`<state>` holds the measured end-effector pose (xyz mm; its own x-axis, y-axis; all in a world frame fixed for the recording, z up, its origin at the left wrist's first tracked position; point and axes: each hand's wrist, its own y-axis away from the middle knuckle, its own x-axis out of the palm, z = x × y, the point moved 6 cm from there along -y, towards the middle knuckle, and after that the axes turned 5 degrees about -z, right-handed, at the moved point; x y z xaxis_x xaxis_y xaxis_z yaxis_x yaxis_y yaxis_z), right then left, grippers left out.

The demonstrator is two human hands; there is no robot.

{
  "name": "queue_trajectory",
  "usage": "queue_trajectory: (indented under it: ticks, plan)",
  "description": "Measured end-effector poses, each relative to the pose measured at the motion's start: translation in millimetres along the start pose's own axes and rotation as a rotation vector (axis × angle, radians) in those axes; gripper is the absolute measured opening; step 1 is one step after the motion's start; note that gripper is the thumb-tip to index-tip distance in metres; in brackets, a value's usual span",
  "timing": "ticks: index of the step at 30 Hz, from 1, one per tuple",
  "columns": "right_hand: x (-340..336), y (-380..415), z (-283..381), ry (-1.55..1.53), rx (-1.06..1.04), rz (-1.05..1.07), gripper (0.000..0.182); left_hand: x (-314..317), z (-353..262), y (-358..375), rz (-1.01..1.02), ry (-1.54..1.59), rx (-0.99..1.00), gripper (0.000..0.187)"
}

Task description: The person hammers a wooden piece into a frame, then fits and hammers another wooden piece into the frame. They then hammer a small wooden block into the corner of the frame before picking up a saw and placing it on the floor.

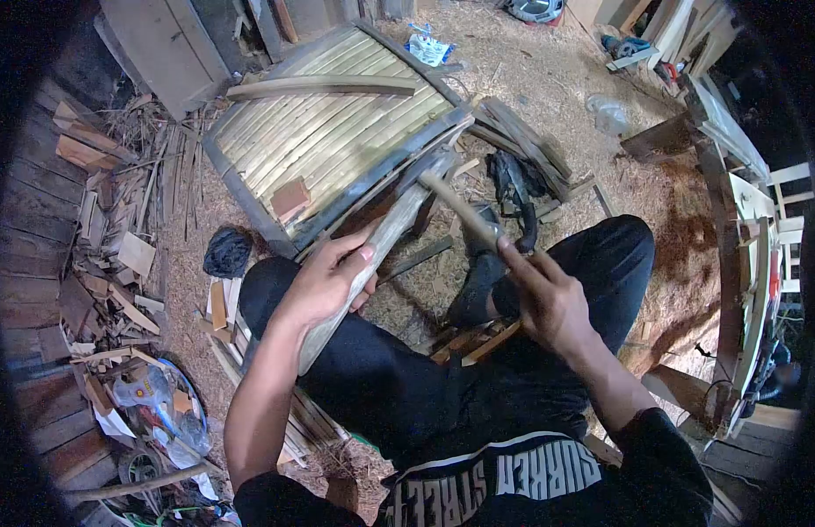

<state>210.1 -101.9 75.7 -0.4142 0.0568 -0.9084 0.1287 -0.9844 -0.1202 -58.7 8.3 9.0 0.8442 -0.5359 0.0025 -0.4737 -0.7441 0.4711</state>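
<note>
My left hand (333, 277) is closed around a long, weathered wooden board (385, 237), which slants from my thigh up toward a slatted panel. My right hand (548, 299) grips one end of a flat, tan, stick-like piece (464, 211). The far end of that piece meets or overlaps the board near its upper end; contact is hard to tell. In front of me lies the framed panel of pale slats (337, 132), with a curved wooden strip (319, 85) and a small brown block (290, 198) on top.
Wood offcuts (117, 290) are heaped along the left wall. A black plastic bag (227, 251) sits beside my left knee. Dark boards (526, 145) lie right of the panel, near a black bundle (513, 180). Wood shavings (539, 79) cover the floor. A timber frame (732, 263) stands at right.
</note>
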Motion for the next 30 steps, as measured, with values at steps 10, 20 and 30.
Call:
queue_trajectory:
  ticks: [10,20,30]
  plan:
    - [-2.0,1.7,10.7,-0.028,0.068,-0.073,0.094,4.1,-9.5,1.2,-0.018,-0.067,-0.003,0.046]
    - [7.5,15.4,34.5,-0.035,-0.058,-0.056,0.091,9.8,-9.0,-0.4,-0.063,-0.151,-0.027,0.045]
    - [5.4,13.8,14.5,0.008,0.045,-0.088,0.09,6.5,-10.7,0.3,-0.097,-0.095,-0.044,0.044]
